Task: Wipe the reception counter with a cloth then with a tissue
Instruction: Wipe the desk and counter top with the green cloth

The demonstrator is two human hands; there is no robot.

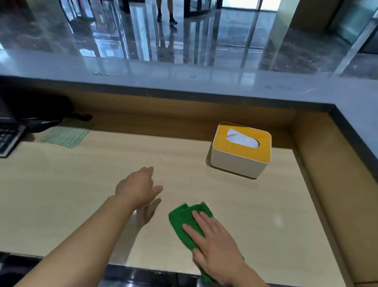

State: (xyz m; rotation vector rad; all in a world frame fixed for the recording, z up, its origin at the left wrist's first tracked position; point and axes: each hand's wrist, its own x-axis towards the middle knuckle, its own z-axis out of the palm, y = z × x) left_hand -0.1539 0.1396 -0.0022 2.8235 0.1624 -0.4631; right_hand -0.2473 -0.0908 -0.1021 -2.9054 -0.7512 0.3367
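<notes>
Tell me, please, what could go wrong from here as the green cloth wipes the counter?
The right hand presses the green cloth with flat fingers, and the cloth overhangs the near edge of the counter, so it might slip off. A far stroke could nudge the tissue box standing beyond it.

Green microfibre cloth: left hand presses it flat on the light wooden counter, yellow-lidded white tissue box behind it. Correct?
Wrong hand: the head view shows the right hand pressing the green microfibre cloth flat on the light wooden counter, yellow-lidded white tissue box behind it.
</notes>
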